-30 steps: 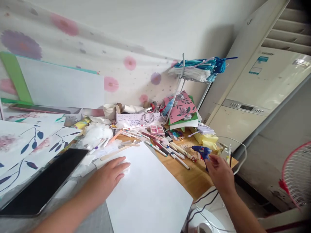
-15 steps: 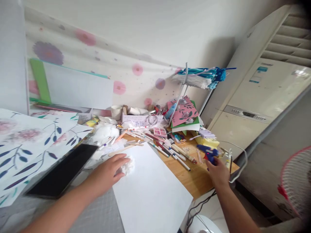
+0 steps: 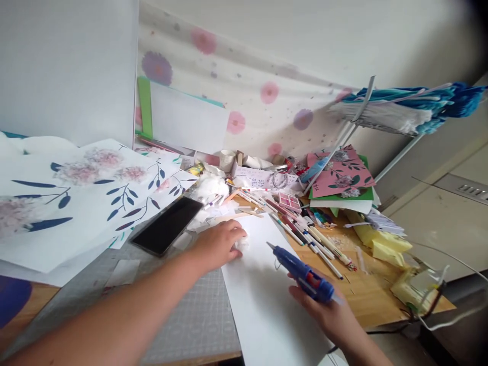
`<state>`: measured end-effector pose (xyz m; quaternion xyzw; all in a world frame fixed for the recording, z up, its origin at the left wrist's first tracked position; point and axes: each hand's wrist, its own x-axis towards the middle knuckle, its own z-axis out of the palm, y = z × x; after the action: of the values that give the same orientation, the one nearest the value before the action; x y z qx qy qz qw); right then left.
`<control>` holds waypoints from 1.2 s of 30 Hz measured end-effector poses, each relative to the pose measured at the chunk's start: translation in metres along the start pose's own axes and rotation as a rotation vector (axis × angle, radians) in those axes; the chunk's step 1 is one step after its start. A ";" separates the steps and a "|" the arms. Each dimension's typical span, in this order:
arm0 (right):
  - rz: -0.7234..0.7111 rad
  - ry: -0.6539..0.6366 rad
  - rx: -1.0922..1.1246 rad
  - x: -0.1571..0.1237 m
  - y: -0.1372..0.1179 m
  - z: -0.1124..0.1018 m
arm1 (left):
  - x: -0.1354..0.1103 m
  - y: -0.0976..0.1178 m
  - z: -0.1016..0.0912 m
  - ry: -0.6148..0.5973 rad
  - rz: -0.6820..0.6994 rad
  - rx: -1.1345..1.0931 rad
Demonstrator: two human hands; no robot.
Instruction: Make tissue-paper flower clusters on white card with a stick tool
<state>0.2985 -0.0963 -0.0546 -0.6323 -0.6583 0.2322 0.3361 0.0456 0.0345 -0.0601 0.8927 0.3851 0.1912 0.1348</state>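
Note:
My left hand (image 3: 221,244) is closed around a small tuft of white cotton (image 3: 241,244) at the upper left part of a blank white sheet (image 3: 270,295). My right hand (image 3: 324,310) grips a blue glue gun (image 3: 301,269) by its handle, held above the right side of the sheet. Its metal nozzle points up and left toward the cotton, apart from it. A larger heap of white cotton (image 3: 209,188) lies beyond my left hand. Just left of that hand rests a black phone or tablet (image 3: 168,226).
Several markers (image 3: 305,236) lie scattered right of the sheet on the wooden table (image 3: 366,295). Flower-painted papers (image 3: 87,203) cover the left side. Bundled blue and white pipe cleaners (image 3: 412,109) hang on a stand at the right. Yellow packaging (image 3: 385,244) sits near the table's right edge.
My right hand has brought the glue gun from the table's right side over the white sheet, toward the cotton. My left hand stays at the cotton. The view has turned left.

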 end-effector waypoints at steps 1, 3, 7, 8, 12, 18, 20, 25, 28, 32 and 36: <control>-0.037 -0.047 -0.035 0.001 -0.003 0.002 | 0.002 0.002 0.001 0.007 -0.002 0.007; -0.100 -0.110 -0.096 0.002 -0.009 0.005 | 0.005 0.003 0.002 0.018 -0.004 0.016; -0.207 -0.184 -0.196 0.005 -0.024 0.009 | 0.010 0.002 0.005 0.040 -0.020 -0.003; -0.210 -0.209 -0.217 0.006 -0.028 0.010 | 0.011 0.001 0.006 0.045 -0.027 -0.015; -0.195 -0.294 -0.318 0.015 -0.042 0.016 | 0.013 -0.002 0.008 0.061 -0.053 -0.070; -0.218 -0.313 -0.516 0.026 -0.048 0.023 | 0.015 -0.005 0.008 0.066 -0.085 -0.132; -0.224 -0.325 -0.585 0.028 -0.049 0.024 | 0.015 -0.006 0.009 0.068 -0.093 -0.146; -0.217 -0.358 -0.732 0.034 -0.054 0.024 | 0.016 -0.009 0.012 0.076 -0.098 -0.178; -0.234 -0.358 -0.781 0.037 -0.055 0.025 | 0.016 -0.010 0.013 0.079 -0.102 -0.190; -0.271 -0.358 -0.852 0.037 -0.055 0.024 | 0.016 -0.010 0.012 0.083 -0.114 -0.199; -0.298 -0.356 -0.888 0.036 -0.055 0.023 | 0.016 -0.010 0.012 0.087 -0.113 -0.210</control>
<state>0.2453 -0.0631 -0.0248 -0.5640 -0.8238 -0.0166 -0.0539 0.0547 0.0515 -0.0706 0.8414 0.4183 0.2609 0.2212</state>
